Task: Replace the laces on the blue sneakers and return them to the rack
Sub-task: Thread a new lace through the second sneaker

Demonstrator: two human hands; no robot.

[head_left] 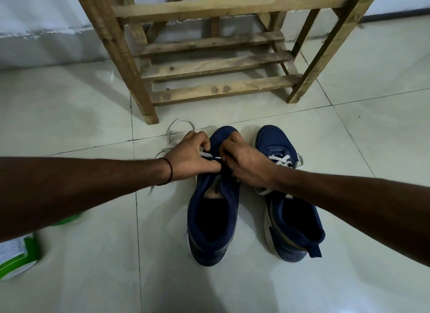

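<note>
My two hands hide the eyelets of the left sneaker [213,210] on the floor [232,289] before the rack [218,68], left hand [193,156] fingers pinched on the white lace [206,154], right hand [247,162] fingers curled at the tongue, grip unclear, right sneaker [290,217] beside it, partly laced.

Both arms outstretched, left grip [194,154] and right grip [246,161] pinched, fingertips close together
</note>
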